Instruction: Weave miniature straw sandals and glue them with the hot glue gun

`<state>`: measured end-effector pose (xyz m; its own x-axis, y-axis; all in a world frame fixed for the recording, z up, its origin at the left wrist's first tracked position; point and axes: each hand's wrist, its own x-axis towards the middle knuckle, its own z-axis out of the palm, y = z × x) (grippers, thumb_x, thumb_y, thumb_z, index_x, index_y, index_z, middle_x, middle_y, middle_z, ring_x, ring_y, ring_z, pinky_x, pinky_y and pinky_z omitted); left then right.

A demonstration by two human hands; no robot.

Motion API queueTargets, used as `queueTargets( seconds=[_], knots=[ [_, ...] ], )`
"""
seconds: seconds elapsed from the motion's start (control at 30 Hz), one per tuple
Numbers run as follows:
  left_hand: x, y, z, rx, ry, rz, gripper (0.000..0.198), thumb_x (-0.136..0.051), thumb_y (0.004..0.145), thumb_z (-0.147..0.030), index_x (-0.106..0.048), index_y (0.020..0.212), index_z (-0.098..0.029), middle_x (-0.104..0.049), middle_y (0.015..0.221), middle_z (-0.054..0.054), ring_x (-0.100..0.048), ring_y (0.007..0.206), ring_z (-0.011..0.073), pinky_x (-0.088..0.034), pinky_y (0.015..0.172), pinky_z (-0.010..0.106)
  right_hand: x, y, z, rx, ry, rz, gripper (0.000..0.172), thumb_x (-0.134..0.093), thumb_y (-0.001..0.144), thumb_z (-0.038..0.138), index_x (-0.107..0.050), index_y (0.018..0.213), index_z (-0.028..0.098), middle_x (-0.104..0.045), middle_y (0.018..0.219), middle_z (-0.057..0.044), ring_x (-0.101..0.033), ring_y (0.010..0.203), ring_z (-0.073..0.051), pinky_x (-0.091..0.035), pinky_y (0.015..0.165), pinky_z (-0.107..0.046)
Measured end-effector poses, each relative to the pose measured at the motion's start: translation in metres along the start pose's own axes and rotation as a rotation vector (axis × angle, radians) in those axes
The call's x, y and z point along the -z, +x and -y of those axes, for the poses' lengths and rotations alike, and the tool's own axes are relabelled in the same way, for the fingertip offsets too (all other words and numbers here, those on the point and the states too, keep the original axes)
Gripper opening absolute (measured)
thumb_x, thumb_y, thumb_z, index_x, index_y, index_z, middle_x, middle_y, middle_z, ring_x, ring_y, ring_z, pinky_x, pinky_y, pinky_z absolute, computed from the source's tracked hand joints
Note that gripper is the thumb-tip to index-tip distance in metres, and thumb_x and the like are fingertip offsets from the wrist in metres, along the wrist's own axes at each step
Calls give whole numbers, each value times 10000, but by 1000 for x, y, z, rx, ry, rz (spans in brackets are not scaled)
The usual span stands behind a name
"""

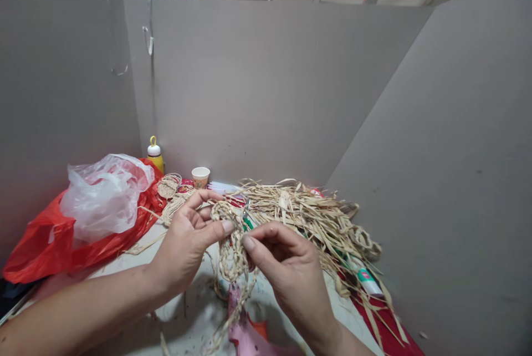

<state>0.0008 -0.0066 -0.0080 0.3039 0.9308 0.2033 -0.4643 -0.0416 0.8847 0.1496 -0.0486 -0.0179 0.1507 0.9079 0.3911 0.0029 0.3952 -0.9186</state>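
A looped bundle of braided straw cord [233,259] hangs above the table between my hands. My left hand [187,234] grips its upper left side, with the thumb across the front. On the right, thumb and forefinger of my right hand [282,262] pinch the edge of the same bundle. Loose ends of the braid trail down toward the table. Below the cord lies a pink tool with an orange part [245,334], perhaps a glue gun, partly hidden by the strands.
A large heap of dry straw strips [299,206] covers the right back. Left are a red plastic bag [41,245] and a clear bag [108,195]. Behind stand a yellow bottle [154,157], a paper cup [200,177] and coiled braid [168,185]. Grey partitions [249,84] enclose the table.
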Motion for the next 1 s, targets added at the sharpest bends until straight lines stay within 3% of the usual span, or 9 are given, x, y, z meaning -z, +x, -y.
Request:
queueTargets(
  seconds=[0.33,0.67,0.87,1.0],
  knots=[
    [1,-1,0,-20,15,13,379,-765,747,-163,-523,1033,-223,-553,709,-64,-493,619,58,-409,591,179,4,1,0,10,31,36,73,-715,779,264,-707,726,214,-622,593,27,-539,526,-85,-453,508,-172],
    [3,-1,7,-88,27,16,352,-758,767,-166,-531,1026,-237,-611,784,-45,-534,681,70,-437,628,184,0,3,-3,-9,7,9,193,-711,769,295,-670,613,188,-554,562,33,-469,536,-88,-414,512,-186],
    [-1,-2,2,-158,41,-62,334,-749,768,-136,-551,1016,-239,-598,767,-59,-531,681,57,-446,633,155,-1,-3,-8,33,-83,-2,101,-698,779,304,-703,794,204,-661,665,-3,-574,588,-134,-496,552,-246],
    [-2,0,4,-185,39,-88,308,-749,762,-132,-566,989,-231,-608,814,-53,-546,702,54,-452,648,150,-5,-6,-14,95,-148,-9,69,-700,767,268,-699,789,203,-692,687,-17,-615,620,-153,-527,587,-272]
  ],
)
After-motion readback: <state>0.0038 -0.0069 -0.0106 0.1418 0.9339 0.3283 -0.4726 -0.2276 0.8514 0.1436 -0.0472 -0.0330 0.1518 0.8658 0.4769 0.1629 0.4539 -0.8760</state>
